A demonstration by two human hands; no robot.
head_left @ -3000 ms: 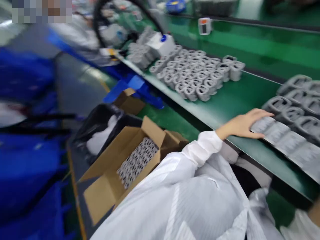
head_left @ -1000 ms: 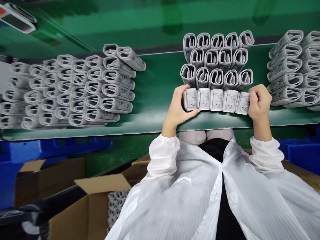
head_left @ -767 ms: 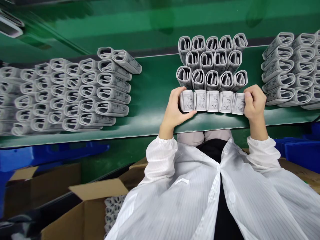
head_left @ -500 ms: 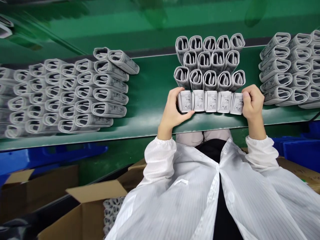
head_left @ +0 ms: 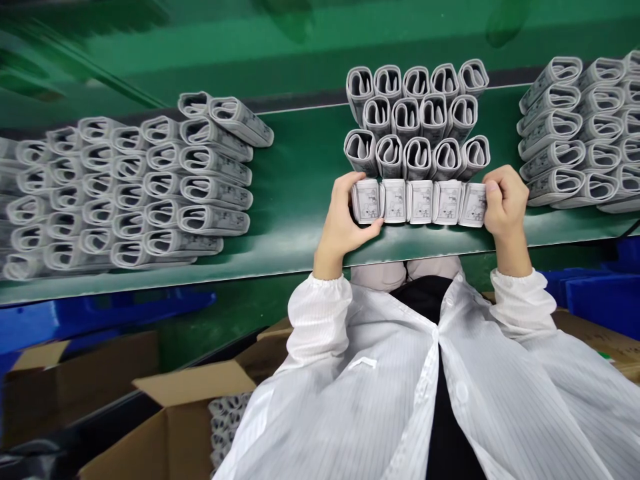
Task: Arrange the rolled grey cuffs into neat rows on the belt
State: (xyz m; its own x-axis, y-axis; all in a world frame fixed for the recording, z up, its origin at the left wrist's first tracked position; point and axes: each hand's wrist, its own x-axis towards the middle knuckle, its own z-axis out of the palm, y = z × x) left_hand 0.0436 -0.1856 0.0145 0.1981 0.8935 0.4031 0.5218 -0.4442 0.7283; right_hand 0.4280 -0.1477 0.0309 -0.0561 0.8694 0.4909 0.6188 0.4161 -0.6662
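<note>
A row of several flat-folded, pale grey bundles [head_left: 421, 202] with printed faces lies side by side near the table's front edge; paper or cloth, I cannot tell. At its left end, my left hand [head_left: 346, 217] curves round the end bundle, fingers at the back corner and thumb at the front corner. My right hand [head_left: 506, 203] has its fingers curled in and its thumb against the bundle at the right end. Between them the two hands squeeze the row. Just behind stand more rows of the same bundles [head_left: 417, 157], their folded ends facing up.
To the left, a large block of folded bundles [head_left: 130, 193] is stacked on the green table [head_left: 295, 193]; another block [head_left: 565, 133] stands at the right. Below the table are an open carton [head_left: 185, 407] holding similar bundles, and blue bins [head_left: 603, 303].
The view has shifted slightly, and the blocks of bundles sit a little further left and higher. Both hands keep the same hold at the two ends of the row.
</note>
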